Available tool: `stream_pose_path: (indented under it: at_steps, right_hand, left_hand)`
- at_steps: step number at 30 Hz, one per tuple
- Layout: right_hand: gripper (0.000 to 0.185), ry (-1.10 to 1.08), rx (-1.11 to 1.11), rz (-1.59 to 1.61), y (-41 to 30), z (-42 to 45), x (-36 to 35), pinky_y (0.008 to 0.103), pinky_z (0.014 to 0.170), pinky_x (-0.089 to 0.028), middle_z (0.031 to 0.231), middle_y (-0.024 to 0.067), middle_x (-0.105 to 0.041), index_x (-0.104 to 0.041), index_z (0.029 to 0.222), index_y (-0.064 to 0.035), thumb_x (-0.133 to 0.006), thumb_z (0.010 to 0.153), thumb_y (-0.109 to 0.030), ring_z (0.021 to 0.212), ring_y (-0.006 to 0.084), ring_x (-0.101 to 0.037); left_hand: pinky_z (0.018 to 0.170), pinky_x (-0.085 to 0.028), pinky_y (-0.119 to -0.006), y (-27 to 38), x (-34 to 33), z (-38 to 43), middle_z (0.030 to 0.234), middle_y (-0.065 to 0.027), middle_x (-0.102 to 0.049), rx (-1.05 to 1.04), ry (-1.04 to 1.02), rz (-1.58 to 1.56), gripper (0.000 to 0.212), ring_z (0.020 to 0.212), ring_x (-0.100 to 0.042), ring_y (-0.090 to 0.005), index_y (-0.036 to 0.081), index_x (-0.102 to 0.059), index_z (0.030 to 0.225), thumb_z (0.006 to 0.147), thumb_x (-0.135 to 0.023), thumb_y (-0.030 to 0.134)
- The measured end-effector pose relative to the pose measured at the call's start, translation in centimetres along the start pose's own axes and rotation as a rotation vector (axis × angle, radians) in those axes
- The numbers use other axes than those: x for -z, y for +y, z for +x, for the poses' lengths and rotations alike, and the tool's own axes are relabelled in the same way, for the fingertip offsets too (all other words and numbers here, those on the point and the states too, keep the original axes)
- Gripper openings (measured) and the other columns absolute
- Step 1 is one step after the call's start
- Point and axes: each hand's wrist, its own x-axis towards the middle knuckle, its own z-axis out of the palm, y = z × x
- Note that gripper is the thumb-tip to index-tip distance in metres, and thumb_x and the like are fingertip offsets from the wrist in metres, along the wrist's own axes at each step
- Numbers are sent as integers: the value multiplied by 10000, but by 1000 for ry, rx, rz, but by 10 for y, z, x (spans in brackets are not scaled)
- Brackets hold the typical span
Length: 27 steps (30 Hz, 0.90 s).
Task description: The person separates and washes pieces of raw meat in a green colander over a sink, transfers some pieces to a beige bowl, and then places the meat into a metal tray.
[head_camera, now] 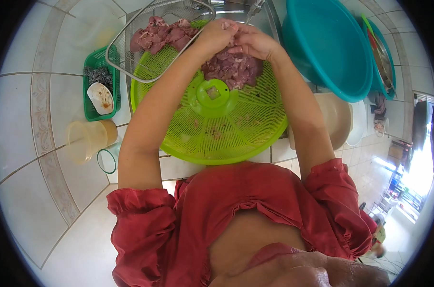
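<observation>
A round lime-green slotted plastic tray (pixel 217 134) lies before me over a metal sink. A heap of raw meat pieces (pixel 235 68), which look like poultry organs, rests on its far part. Just above that heap my left hand (pixel 218 34) and my right hand (pixel 254 41) meet, fingers bent together. Something small and pinkish seems to be between the fingertips, too hidden to name. More raw meat (pixel 163 34) sits in a wire mesh basket (pixel 131 73) at the upper left, partly over the tray. A metal faucet (pixel 254 10) stands just beyond my hands.
A large teal basin (pixel 332 50) stands at the right, with a beige basin (pixel 333 118) nearer me. On the left are a green plastic basket (pixel 102 86) holding a scouring pad and white dish, a yellowish plastic container (pixel 84 140) and a clear cup (pixel 107 160). A person is far off at lower right.
</observation>
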Motion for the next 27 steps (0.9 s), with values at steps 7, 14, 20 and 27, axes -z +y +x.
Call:
stream_pose_path:
  at_steps: [7,14,20,27]
  right_hand:
    - [253,118,-46,-533,-22,-8,21,265,730,-500,911,33,-649,-617,1089,6,-619,858,-97,735,134,-605]
    - [177,147,127,-168,-7,-7,7,243,681,-478,875,36,-634,-624,981,-16,-658,858,-138,818,113,-583]
    - [195,221,-2,-422,11,-5,-4,263,657,-489,859,43,-625,-600,955,-6,-702,807,-81,851,124,-583]
    - [126,249,172,-1083,-19,-64,-2,279,637,-484,726,80,-645,-635,867,11,-667,770,-62,688,133,-608]
  left_hand:
    - [655,-506,-275,-33,-2,-4,946,-109,-613,209,136,-353,287,796,-594,-167,-43,-556,1115,923,-563,169]
    - [695,-537,-310,-53,-14,-3,963,-105,-612,280,144,-728,167,808,-609,-182,-18,-549,1058,948,-503,98]
    - [841,-507,-332,-68,-45,-12,1026,-116,-603,193,145,-916,215,927,-599,-206,-1,-544,1104,970,-401,87]
    - [897,-445,-387,-90,-26,-15,1074,-160,-596,-102,216,171,312,1012,-569,-279,43,-523,1214,949,-447,190]
